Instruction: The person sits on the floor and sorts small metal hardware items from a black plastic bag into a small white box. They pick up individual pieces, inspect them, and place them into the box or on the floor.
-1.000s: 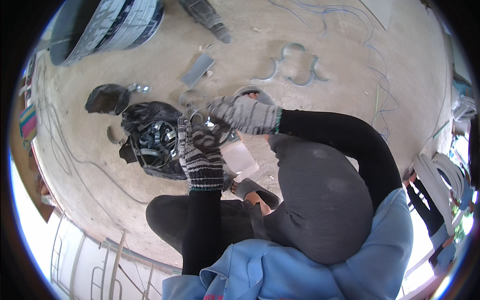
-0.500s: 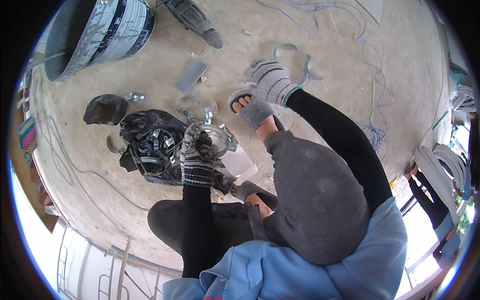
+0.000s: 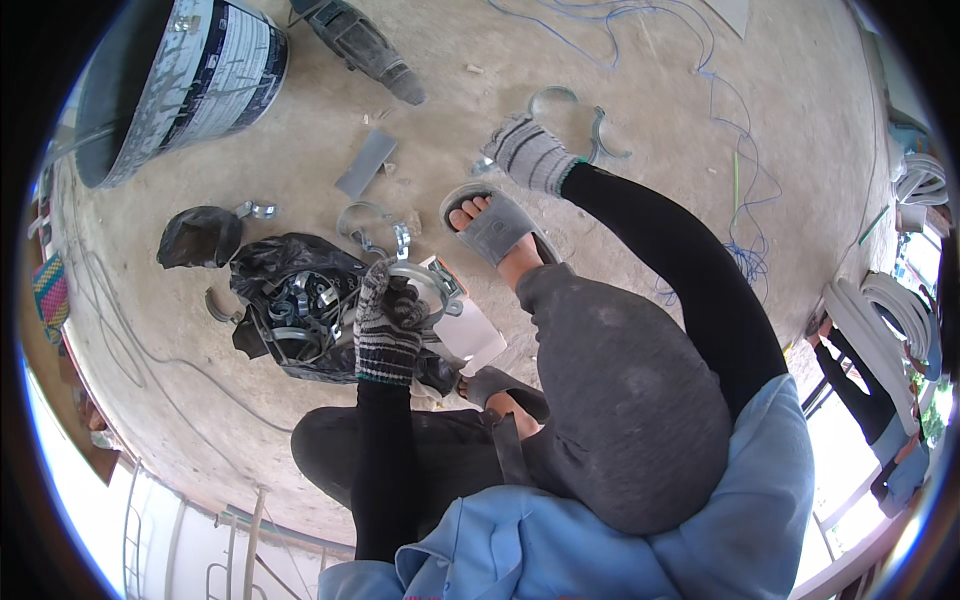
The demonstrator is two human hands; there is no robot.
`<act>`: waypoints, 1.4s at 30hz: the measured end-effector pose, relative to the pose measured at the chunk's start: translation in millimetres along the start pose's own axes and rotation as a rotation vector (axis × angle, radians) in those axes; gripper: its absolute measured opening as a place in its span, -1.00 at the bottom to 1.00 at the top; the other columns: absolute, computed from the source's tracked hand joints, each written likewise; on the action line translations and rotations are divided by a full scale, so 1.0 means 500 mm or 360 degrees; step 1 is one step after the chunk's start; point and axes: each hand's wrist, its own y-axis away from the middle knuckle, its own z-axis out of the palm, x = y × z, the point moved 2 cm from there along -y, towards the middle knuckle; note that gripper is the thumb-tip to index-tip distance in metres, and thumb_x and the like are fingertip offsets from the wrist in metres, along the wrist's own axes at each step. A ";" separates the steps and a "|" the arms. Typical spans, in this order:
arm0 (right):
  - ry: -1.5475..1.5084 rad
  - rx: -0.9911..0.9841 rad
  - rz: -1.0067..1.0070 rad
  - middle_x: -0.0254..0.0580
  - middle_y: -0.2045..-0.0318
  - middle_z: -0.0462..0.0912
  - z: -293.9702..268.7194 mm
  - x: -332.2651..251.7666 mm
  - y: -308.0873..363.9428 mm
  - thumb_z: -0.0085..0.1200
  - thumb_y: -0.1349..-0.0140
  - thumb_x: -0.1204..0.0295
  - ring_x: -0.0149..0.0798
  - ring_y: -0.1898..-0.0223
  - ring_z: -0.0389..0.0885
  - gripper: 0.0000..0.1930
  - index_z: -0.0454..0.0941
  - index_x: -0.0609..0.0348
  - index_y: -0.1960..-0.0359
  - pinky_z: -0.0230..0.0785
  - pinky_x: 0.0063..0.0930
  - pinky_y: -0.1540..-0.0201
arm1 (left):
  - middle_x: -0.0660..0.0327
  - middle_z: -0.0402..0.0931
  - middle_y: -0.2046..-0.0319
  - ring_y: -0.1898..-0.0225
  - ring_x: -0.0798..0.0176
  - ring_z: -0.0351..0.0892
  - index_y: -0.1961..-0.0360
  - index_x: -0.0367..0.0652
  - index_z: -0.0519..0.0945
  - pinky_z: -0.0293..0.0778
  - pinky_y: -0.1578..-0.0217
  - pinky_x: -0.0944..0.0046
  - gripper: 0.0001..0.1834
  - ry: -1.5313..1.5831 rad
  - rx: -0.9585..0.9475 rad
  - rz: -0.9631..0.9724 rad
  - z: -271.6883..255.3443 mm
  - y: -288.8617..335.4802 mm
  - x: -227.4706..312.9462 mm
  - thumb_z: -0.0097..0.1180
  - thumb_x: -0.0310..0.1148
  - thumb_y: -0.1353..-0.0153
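Observation:
My left hand (image 3: 388, 330), in a striped black-and-grey knit glove, is closed on a round metal pipe clamp (image 3: 447, 290). The clamp's ring stands out past my fingers, above a white box (image 3: 470, 338). My right hand (image 3: 530, 153), in a grey striped glove, is out beyond my front foot with its fingers curled. A small shiny metal piece (image 3: 483, 165) shows at its fingertips; its shape is partly hidden. Just past that hand, curved clamp halves (image 3: 598, 135) lie on the floor. Left of my left hand, a black plastic bag (image 3: 300, 250) holds several metal clamps (image 3: 305, 305).
Another clamp (image 3: 365, 222) and a flat grey plate (image 3: 367, 163) lie ahead. A dusty power tool (image 3: 365, 50) and a large bucket (image 3: 190, 90) are at the far left. Blue string (image 3: 745, 150) trails on the right. Another person (image 3: 865, 395) is at the far right.
My right hand, blurred before, has shifted slightly away from my foot, and a shiny piece now shows at its fingertips. My left hand still grips the pipe clamp. The view has shifted slightly.

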 end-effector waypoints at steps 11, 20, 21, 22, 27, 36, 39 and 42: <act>0.0225 0.0462 0.0136 -0.04 0.23 0.71 -0.048 0.267 0.058 0.19 -0.18 0.32 0.00 0.17 0.73 -0.75 0.62 0.06 0.11 0.56 -0.20 0.15 | 0.46 0.48 0.44 0.51 0.48 0.40 0.08 0.00 0.63 0.27 0.59 0.42 -0.72 -0.0243 0.0294 0.0192 0.018 0.029 -0.005 0.31 -0.13 -0.29; -0.0234 -0.0290 0.0599 0.03 0.12 0.68 0.008 0.238 0.013 0.19 -0.11 0.47 0.09 0.07 0.67 -0.60 0.58 0.10 -0.05 0.51 -0.15 -0.02 | 0.24 0.51 0.14 0.18 0.16 0.57 0.03 0.02 0.61 0.62 0.29 0.18 -0.68 -0.0051 -0.0172 -0.0087 -0.073 0.005 0.013 0.26 -0.10 -0.27; -0.0337 0.0150 0.0454 0.05 0.09 0.67 0.014 0.230 0.061 0.20 -0.12 0.44 0.13 0.04 0.65 -0.57 0.56 0.13 -0.08 0.49 -0.13 -0.04 | 0.24 0.52 0.13 0.15 0.15 0.57 0.02 0.00 0.61 0.64 0.25 0.17 -0.67 -0.0084 -0.0087 -0.0070 -0.073 0.009 0.003 0.26 -0.11 -0.27; -0.0461 0.0107 0.0550 0.06 0.09 0.66 0.002 0.197 0.082 0.20 -0.13 0.43 0.13 0.03 0.64 -0.57 0.56 0.14 -0.08 0.49 -0.13 -0.05 | 0.23 0.52 0.13 0.12 0.13 0.57 0.02 0.00 0.61 0.64 0.21 0.14 -0.66 -0.0171 0.0007 0.0003 -0.058 0.024 0.003 0.27 -0.11 -0.27; -0.0481 -0.0146 0.0724 0.01 0.11 0.68 -0.012 0.071 0.207 0.15 -0.20 0.27 0.03 0.05 0.67 -0.66 0.61 0.16 0.05 0.53 -0.18 0.06 | 0.22 0.55 0.12 0.02 0.08 0.58 0.02 0.02 0.62 0.64 0.06 -0.03 -0.65 -0.0270 0.0131 0.0105 -0.003 0.057 0.014 0.29 -0.09 -0.25; 0.0259 -0.0490 0.0923 -0.08 0.23 0.63 0.007 0.092 0.210 0.18 -0.12 0.30 0.02 0.17 0.65 -0.77 0.64 0.10 0.22 0.50 -0.09 0.16 | 0.41 0.49 0.45 0.58 0.43 0.39 0.10 0.01 0.63 0.32 0.62 0.40 -0.71 -0.0175 -0.0004 0.0052 0.036 0.043 -0.009 0.29 -0.10 -0.26; 0.0103 0.0087 0.1346 -0.03 0.19 0.66 0.009 0.111 0.211 0.25 -0.08 0.27 0.04 0.12 0.65 -0.72 0.66 0.06 0.18 0.50 -0.03 0.13 | 0.40 0.48 0.39 0.39 0.39 0.49 -0.01 0.01 0.60 0.45 0.44 0.30 -0.66 -0.0143 -0.0181 -0.0003 0.005 0.044 0.003 0.26 -0.09 -0.31; -0.0043 0.0050 0.1604 0.01 0.12 0.68 0.027 0.129 0.196 0.28 -0.08 0.21 0.11 0.06 0.64 -0.67 0.65 0.05 0.14 0.48 0.02 0.03 | 0.35 0.47 0.37 0.37 0.35 0.49 -0.03 0.01 0.59 0.54 0.36 0.25 -0.65 -0.0172 0.0014 0.0063 0.005 0.055 0.015 0.21 -0.08 -0.33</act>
